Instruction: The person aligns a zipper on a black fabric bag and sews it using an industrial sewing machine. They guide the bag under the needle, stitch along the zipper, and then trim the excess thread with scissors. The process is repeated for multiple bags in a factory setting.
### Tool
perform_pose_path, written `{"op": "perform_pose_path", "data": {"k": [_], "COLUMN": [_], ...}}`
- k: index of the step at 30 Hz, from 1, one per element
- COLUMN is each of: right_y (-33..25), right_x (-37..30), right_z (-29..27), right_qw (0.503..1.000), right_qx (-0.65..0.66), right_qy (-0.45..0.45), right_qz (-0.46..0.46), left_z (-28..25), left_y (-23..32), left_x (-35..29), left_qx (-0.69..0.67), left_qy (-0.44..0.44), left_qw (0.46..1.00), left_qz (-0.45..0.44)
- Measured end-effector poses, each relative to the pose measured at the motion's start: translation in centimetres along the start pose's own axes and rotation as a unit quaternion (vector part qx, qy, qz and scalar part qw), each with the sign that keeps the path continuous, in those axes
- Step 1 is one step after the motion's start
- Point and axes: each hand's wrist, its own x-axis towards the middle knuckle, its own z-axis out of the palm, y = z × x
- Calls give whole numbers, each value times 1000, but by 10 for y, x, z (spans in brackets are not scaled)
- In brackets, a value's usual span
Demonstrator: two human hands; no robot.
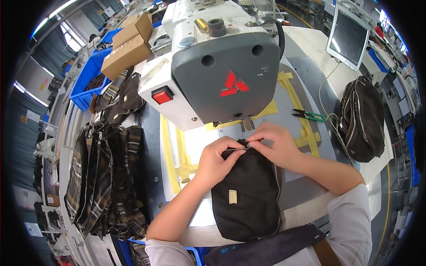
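A dark brown fabric pouch (253,199) with a zipper down its right side and a small cream label lies on the sewing machine's bed, its top end toward the needle area. My left hand (218,160) pinches the pouch's top edge by the zipper end. Close beside it, my right hand (277,145) pinches the same end, thumb and forefinger together. Both hands sit just below the presser foot (247,124) of the grey and white sewing machine (226,75). Fingertips hide exactly what small piece is between them.
Green-handled thread snips (310,116) lie right of the machine. Finished-looking dark pouches (363,119) are stacked at the far right, below a screen (348,37). Plaid fabric pieces (106,177) hang at the left. Behind them stand a blue crate (79,91) and a cardboard box (126,48).
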Motion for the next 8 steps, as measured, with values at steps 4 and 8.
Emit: {"op": "perform_pose_path", "data": {"k": [4, 8], "right_y": [3, -2], "right_x": [0, 6], "right_z": [-5, -11], "right_qw": [996, 992], "right_qx": [-63, -78], "right_qy": [-26, -54], "right_qz": [-63, -88], "left_z": [3, 4], "left_y": [7, 3], "left_x": [-1, -4], "left_qx": [-13, -20], "left_qy": [8, 0], "left_qw": [999, 999], "left_qz": [-38, -47]}}
